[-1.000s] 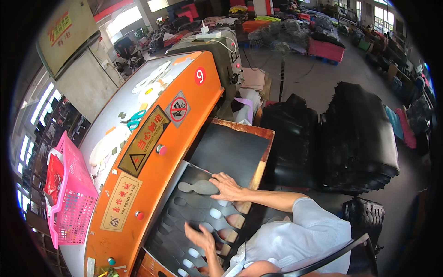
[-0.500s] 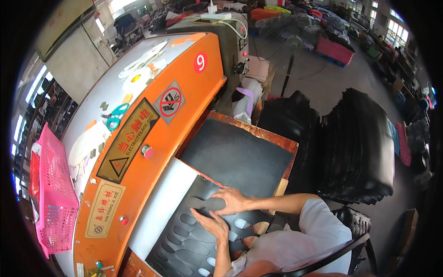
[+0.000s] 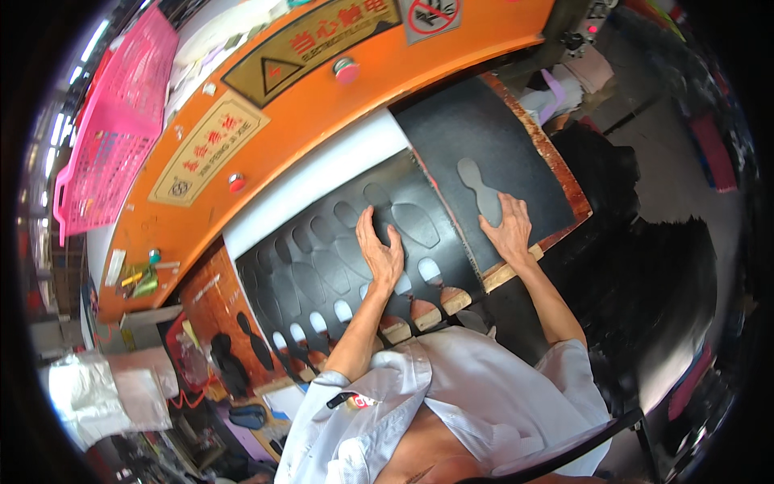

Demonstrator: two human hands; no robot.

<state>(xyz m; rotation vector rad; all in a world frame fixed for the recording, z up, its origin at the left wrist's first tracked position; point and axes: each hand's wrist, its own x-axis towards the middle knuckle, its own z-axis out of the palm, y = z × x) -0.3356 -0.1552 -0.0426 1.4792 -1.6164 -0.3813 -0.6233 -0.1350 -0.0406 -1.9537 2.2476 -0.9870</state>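
My right hand (image 3: 509, 230) holds the wide end of a grey shoe sole piece (image 3: 480, 187), thumb on one side and fingers on the other. The piece lies on or just over a dark sheet (image 3: 516, 145) at the right. My left hand (image 3: 380, 252) is over a black sheet (image 3: 407, 171) beside it, fingers stretched and thumb apart, with nothing seen in it. Several sole-shaped cut outlines run across that black sheet. Along its near edge, white-backed rounded openings (image 3: 343, 311) show.
An orange machine beam (image 3: 306, 121) with push buttons spans the far side, a white strip (image 3: 322, 176) below it. A pink basket (image 3: 121, 137) stands at far left. Black sheets (image 3: 669, 266) are piled at right. Wooden blocks (image 3: 456, 300) line the near edge.
The sole piece has gone from the cut sheet to the dark sheet on the right, in my right hand. My left hand has come away from it. The view has turned and shifted.
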